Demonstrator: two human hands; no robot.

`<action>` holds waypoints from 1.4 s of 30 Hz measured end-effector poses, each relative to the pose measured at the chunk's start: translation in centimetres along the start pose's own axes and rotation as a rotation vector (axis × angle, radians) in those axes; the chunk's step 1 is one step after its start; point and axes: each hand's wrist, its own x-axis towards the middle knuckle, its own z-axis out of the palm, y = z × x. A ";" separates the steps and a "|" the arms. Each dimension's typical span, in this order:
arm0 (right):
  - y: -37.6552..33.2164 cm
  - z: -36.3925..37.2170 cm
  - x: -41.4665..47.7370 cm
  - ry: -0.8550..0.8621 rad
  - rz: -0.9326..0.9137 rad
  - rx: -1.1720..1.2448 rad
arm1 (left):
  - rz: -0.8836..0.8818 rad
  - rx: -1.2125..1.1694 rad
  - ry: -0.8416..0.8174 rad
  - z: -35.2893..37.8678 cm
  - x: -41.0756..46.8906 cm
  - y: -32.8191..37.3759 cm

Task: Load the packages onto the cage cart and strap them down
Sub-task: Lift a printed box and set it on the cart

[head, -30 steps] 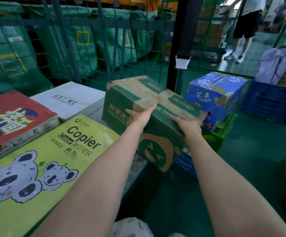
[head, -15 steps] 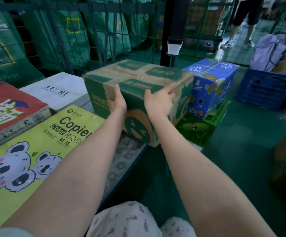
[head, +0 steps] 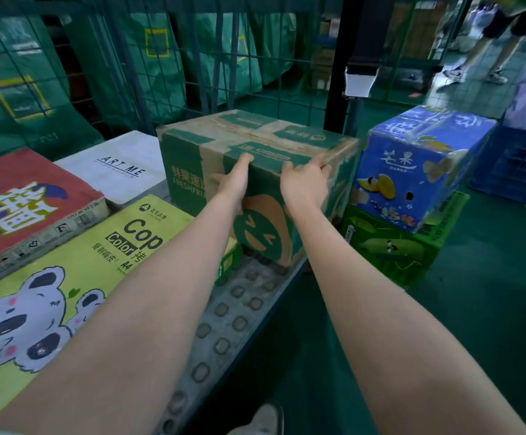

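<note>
**A:** Status on the fruit box?

**B:** Fruit box (head: pixel 255 142) is at my 12 o'clock, resting on the cart deck (head: pixel 233 324) at the deck's right edge. Its back is close to the cage mesh (head: pixel 192 58). Both hands are on it.

**A:** Grip?

**B:** Left hand (head: pixel 235 183) lies flat on the near face, fingers straight, tips at the top edge, thumb splayed. It's pressing only, no wrap. Right hand (head: pixel 305 183) is on the same face toward the right corner, fingers hooked over the top edge.

**A:** Count on the cart?

**B:** Four boxes:
- The fruit box.
- White box (head: pixel 120 164) at its 9 o'clock, just beside it.
- Yellow copier box (head: pixel 67 277) at its 7 o'clock, partly under my left forearm.
- Red box (head: pixel 26 208) at my 10 o'clock, beside the yellow one, top face higher.

**A:** Off the cart?

**B:** Two stacked on the floor (head: pixel 491 293) at the fruit box's 3 o'clock: blue mango box (head: pixel 418 164) on a green box (head: pixel 393 249). One blue crate (head: pixel 519 171) sits past them at 2 o'clock.

**A:** Strap?

**B:** One black strap (head: pixel 365 32) hangs at 1 o'clock, with one buckle (head: pixel 358 83) at its end. It's above the fruit box and touches no box.

**A:** Anything else?

**B:** One pair of legs (head: pixel 488 51) at 2 o'clock beyond the mesh. Green bags (head: pixel 20 89) sit behind the mesh from 10 to 12 o'clock; I can't tell how many.
</note>
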 end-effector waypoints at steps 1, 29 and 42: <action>-0.2 0.2 0.1 0.001 0.001 -0.003 | 0.010 -0.009 0.009 0.1 0.1 0.1; 0.6 0.7 -0.1 0.055 -0.087 -0.045 | 0.262 1.682 0.108 -4.9 2.1 -11.7; 3.7 2.2 -1.1 -0.057 0.054 -0.049 | 0.356 1.929 -0.046 -5.4 0.5 -10.2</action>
